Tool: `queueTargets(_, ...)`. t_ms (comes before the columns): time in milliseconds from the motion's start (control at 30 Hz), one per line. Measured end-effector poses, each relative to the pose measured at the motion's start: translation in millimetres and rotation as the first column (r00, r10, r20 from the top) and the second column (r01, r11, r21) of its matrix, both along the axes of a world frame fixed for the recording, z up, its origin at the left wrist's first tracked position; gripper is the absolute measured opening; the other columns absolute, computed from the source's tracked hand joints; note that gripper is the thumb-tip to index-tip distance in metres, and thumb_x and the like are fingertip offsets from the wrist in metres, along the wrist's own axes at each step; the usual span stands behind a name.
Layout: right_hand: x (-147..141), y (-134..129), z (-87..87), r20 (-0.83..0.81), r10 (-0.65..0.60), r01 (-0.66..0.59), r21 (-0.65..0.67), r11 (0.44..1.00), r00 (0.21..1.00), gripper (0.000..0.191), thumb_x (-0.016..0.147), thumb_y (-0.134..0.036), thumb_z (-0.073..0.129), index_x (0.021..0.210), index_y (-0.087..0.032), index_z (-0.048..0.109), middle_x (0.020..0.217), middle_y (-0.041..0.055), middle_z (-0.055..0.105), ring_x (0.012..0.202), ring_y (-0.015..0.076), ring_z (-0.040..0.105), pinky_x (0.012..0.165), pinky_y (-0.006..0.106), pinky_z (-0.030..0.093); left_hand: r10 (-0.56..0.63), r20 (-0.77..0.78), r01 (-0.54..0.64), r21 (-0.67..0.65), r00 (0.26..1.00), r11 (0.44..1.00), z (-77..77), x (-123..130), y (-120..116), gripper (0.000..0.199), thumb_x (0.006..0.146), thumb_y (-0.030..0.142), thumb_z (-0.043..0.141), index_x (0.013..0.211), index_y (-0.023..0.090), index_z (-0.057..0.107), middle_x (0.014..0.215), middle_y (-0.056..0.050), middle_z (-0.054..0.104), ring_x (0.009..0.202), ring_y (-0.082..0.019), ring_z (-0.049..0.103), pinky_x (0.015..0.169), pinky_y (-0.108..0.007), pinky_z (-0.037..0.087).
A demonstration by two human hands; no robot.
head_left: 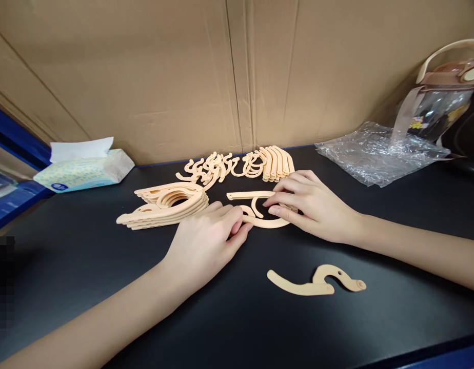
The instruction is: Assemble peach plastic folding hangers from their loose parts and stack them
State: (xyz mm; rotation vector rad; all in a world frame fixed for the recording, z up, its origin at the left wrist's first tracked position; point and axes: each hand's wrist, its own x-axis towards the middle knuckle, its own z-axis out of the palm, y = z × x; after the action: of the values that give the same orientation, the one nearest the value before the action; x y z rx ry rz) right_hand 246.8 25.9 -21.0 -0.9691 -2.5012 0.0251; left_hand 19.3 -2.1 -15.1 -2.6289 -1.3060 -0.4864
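My left hand [206,241] is closed, thumb and forefinger pinching the near end of a curved, cream plastic hanger arm [270,223]. My right hand [317,207] curls over the other end of this arm, its fingertips hiding part of it. Between the hands lie a straighter hanger arm [248,195] and a small hook [256,207], both partly under the right fingers. To the left of my left hand is a stack of folded hangers [163,215]. Closer to me rests a partly joined hanger piece [300,289], touched by neither hand.
Behind the hands are a pile of loose hooks [212,166] and a row of hanger arms [277,163]. A tissue pack [86,171] sits at the left. Crumpled clear plastic [375,154] and a drinking bottle [447,102] are at the right. Cardboard [163,77] walls the back.
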Motion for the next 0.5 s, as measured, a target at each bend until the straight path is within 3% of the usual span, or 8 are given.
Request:
queueTargets(167, 0.0, 0.6, -0.6, 0.025, 0.041, -0.041, 0.017, 0.999, 0.999, 0.029, 0.098, -0.035, 0.043, 0.099, -0.021, 0.068, 0.093, 0.0042, 0.063, 0.092, 0.0179, 0.054, 0.094, 0.038, 0.031, 0.017, -0.004, -0.017, -0.044, 1.000, 0.999, -0.6, -0.9, 1.3, 0.023, 0.090, 0.027, 0.050, 0.070, 0.020, 0.040, 0.065, 0.002, 0.051, 0.060, -0.014, 0.049, 0.054, -0.026, 0.031)
queueTargets(367, 0.8, 0.2, 0.0, 0.048, 0.136, -0.137, 0.018, 0.990, 0.990, 0.035, 0.098, -0.042, 0.039, 0.106, -0.020, 0.066, 0.090, 0.0054, 0.060, 0.091, 0.0192, 0.051, 0.094, 0.039, 0.031, -0.044, 0.034, 0.045, -0.052, 0.998, 0.998, -1.3, -1.7, 1.6, 0.013, 0.091, 0.030, 0.050, 0.085, 0.019, 0.045, 0.078, 0.000, 0.056, 0.070, -0.017, 0.055, 0.059, -0.028, 0.038)
queueTargets(500, 2.2, 0.7, 0.2, 0.049, 0.211, -0.211, -0.002, 0.978, 0.976, 0.040, 0.098, -0.045, 0.037, 0.111, -0.019, 0.064, 0.092, 0.0060, 0.060, 0.089, 0.0193, 0.051, 0.091, 0.038, 0.032, -0.059, -0.001, 0.058, -0.064, 0.998, 0.996, -2.0, -1.8, 2.7, 0.020, 0.095, 0.032, 0.045, 0.110, 0.020, 0.051, 0.086, -0.001, 0.059, 0.078, -0.019, 0.056, 0.064, -0.030, 0.040)
